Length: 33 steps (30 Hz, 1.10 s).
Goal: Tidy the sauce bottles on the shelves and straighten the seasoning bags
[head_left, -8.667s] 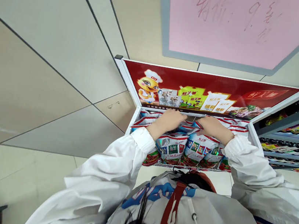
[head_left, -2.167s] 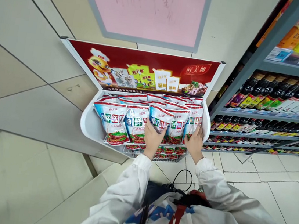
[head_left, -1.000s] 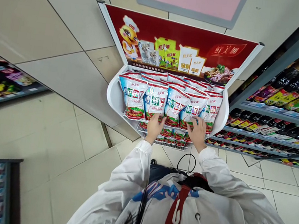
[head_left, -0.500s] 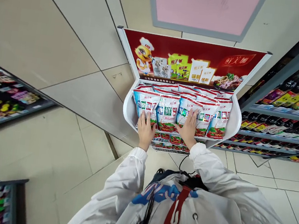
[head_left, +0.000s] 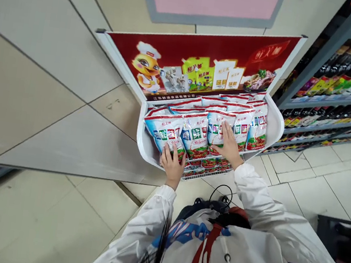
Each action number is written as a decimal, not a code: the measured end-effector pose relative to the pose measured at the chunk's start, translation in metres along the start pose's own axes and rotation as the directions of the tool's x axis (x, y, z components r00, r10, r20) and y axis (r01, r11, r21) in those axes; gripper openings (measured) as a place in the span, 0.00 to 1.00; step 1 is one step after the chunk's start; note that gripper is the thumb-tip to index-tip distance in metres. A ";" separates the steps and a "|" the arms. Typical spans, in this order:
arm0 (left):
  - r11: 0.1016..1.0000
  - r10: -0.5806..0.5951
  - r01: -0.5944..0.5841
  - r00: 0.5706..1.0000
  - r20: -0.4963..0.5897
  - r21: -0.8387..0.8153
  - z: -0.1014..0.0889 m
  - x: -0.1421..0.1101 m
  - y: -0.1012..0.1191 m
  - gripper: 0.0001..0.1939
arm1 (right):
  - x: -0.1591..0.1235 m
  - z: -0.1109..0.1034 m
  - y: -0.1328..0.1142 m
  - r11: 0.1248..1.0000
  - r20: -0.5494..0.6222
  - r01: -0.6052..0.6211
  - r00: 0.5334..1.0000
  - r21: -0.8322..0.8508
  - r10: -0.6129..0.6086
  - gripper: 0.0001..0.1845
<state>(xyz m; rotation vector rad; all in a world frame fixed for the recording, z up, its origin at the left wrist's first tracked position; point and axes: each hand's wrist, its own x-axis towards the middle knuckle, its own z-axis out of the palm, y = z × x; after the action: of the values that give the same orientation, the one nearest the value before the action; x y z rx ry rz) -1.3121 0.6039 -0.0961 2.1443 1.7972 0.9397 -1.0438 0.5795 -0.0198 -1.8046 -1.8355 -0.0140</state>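
My left hand (head_left: 172,164) rests with its fingers apart on the lower front of the leftmost seasoning packet (head_left: 164,130), a white and blue bag with a red top edge. Against the front of a middle packet (head_left: 214,127) lies my right hand (head_left: 229,148), fingers stretched and thumb spread. Neither hand is wrapped round a bag. Between my hands, another packet (head_left: 195,132) leans in the same front row. More packets stand behind, partly hidden, all in a white display bin (head_left: 275,123).
A red advertising board (head_left: 200,72) rises behind the bin, against a tiled wall (head_left: 51,62). To the right are shelves (head_left: 332,108) of dark bottles. A lower wire rack (head_left: 205,170) with more packets sits beneath the bin. Pale tiles cover the floor (head_left: 61,220).
My view has turned, so the bin now appears tilted, with its left side nearer. Both hands stay on the same packets, which show no clear shift in the bin.
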 end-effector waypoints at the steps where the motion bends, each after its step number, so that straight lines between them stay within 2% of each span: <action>1: 1.000 -0.021 0.022 1.000 0.016 -0.008 0.003 -0.003 -0.001 0.33 | -0.008 -0.006 0.003 1.000 -0.011 -0.003 1.000 0.008 0.003 0.55; 4: 0.998 -0.036 0.042 0.993 0.113 -0.050 0.010 -0.014 -0.004 0.29 | -0.049 -0.020 0.015 0.994 -0.118 -0.105 0.988 -0.016 0.103 0.45; 7: 0.989 0.107 -0.076 0.960 0.258 -0.128 0.014 -0.023 -0.009 0.26 | -0.111 -0.020 0.028 0.974 -0.163 -0.223 0.963 -0.031 0.215 0.34; 9: 0.974 0.202 -0.161 0.934 0.295 -0.157 0.015 -0.024 -0.011 0.27 | -0.157 -0.013 0.036 0.963 -0.117 -0.268 0.958 -0.029 0.263 0.30; 11: 0.969 0.233 -0.198 0.930 0.285 -0.146 0.017 -0.025 -0.011 0.29 | -0.198 -0.004 0.045 0.951 -0.037 -0.305 0.952 -0.050 0.303 0.30; 13: 0.975 0.215 -0.189 0.938 0.271 -0.117 0.021 -0.029 -0.013 0.30 | -0.231 0.004 0.052 0.931 0.056 -0.352 0.932 -0.092 0.358 0.33; 15: 0.986 0.160 -0.141 0.949 0.270 -0.089 0.028 -0.039 -0.018 0.29 | -0.252 0.009 0.060 0.909 0.155 -0.389 0.899 -0.148 0.409 0.34; 16: 0.992 0.120 -0.103 0.955 0.273 -0.073 0.032 -0.048 -0.022 0.28 | -0.258 0.011 0.064 0.901 0.211 -0.396 0.879 -0.178 0.428 0.31; 18: 1.000 0.010 -0.003 0.963 0.271 -0.026 0.040 -0.071 -0.031 0.28 | -0.262 0.015 0.072 0.896 0.329 -0.381 0.836 -0.228 0.439 0.17; 19: 0.998 -0.060 0.060 0.964 0.259 0.007 0.043 -0.085 -0.036 0.28 | -0.261 0.017 0.076 0.901 0.382 -0.361 0.818 -0.243 0.431 0.12; 22: 0.963 -0.264 0.247 0.948 0.176 0.111 0.049 -0.136 -0.050 0.30 | -0.256 0.027 0.087 0.930 0.486 -0.278 0.795 -0.238 0.362 0.24; 25: 0.913 -0.369 0.352 0.928 0.055 0.205 0.057 -0.190 -0.056 0.34 | -0.256 0.047 0.097 0.963 0.533 -0.198 0.803 -0.184 0.267 0.23; 27: 0.887 -0.395 0.378 0.919 0.011 0.266 0.067 -0.220 -0.058 0.36 | -0.262 0.066 0.102 0.974 0.541 -0.167 0.810 -0.155 0.226 0.18; 29: 0.877 -0.392 0.364 0.919 0.030 0.313 0.082 -0.239 -0.063 0.35 | -0.268 0.090 0.105 0.970 0.522 -0.171 0.820 -0.170 0.236 0.25; 31: 0.889 -0.358 0.311 0.930 0.087 0.336 0.104 -0.245 -0.070 0.34 | -0.271 0.116 0.104 0.959 0.462 -0.192 0.845 -0.207 0.269 0.36; 33: 0.916 -0.289 0.228 0.945 0.151 0.329 0.130 -0.235 -0.079 0.34 | -0.266 0.142 0.102 0.953 0.359 -0.205 0.892 -0.221 0.275 0.39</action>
<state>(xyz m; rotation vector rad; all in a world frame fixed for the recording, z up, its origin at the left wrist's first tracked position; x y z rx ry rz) -1.3171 0.4355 -0.3201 2.0016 2.1701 0.3894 -1.0199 0.3989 -0.2810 -2.2848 -1.8996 0.3028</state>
